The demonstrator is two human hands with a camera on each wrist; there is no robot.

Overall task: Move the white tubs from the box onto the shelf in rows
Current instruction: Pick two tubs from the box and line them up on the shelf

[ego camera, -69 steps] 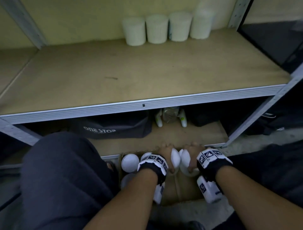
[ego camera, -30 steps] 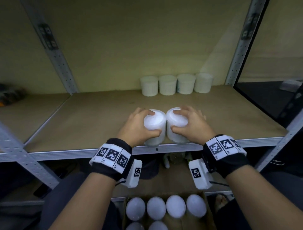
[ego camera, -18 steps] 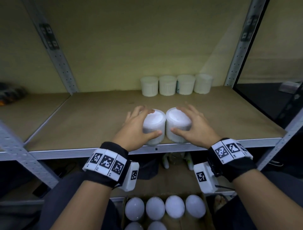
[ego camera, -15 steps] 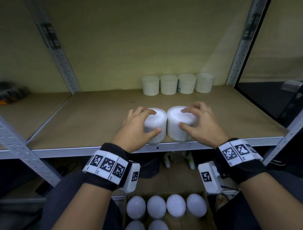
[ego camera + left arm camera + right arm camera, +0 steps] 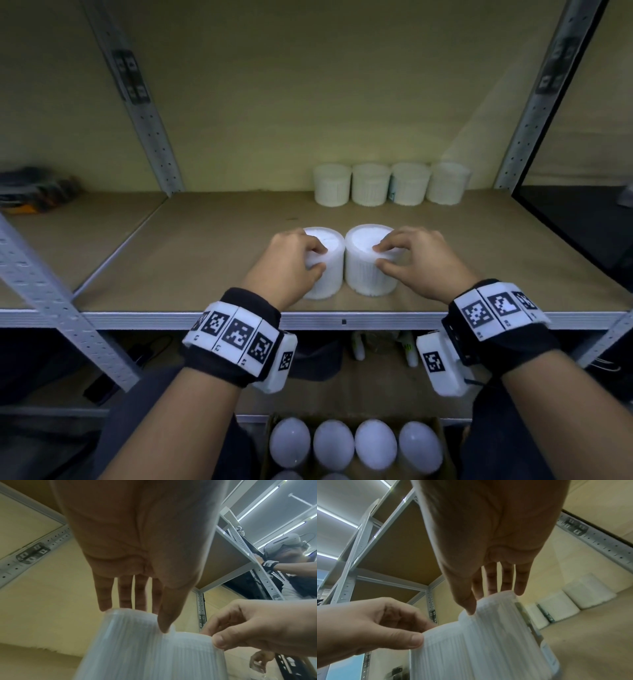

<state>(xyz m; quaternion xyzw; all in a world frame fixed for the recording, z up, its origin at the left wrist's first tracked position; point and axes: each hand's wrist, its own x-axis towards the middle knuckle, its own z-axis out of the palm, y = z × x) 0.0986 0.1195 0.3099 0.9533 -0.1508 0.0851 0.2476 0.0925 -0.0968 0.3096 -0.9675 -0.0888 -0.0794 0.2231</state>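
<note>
1. The left hand (image 5: 291,263) holds the left tub (image 5: 325,263) and the right hand (image 5: 416,262) holds the right tub (image 5: 368,267), fingers curled over each lid.
2. Both tubs stand touching on the shelf (image 5: 205,246) under the hands, so the placing step looks near its end.
3. Next, I judge, push them beyond the fingertips toward the back row (image 5: 390,185), then fetch more from the box (image 5: 442,425) below the wrists.

Left tub (image 5: 325,265): near side being covered by left hand (image 5: 287,267).
Box (image 5: 442,425): lower part being cut off by bottom edge of head view; only top row of tubs in box (image 5: 354,448) showing whole.
Dark clutter (image 5: 37,192) at far left: blurring, not identifiable.
Bottles on lower shelf (image 5: 358,346): upper parts hiding behind shelf rail (image 5: 342,320).
</note>
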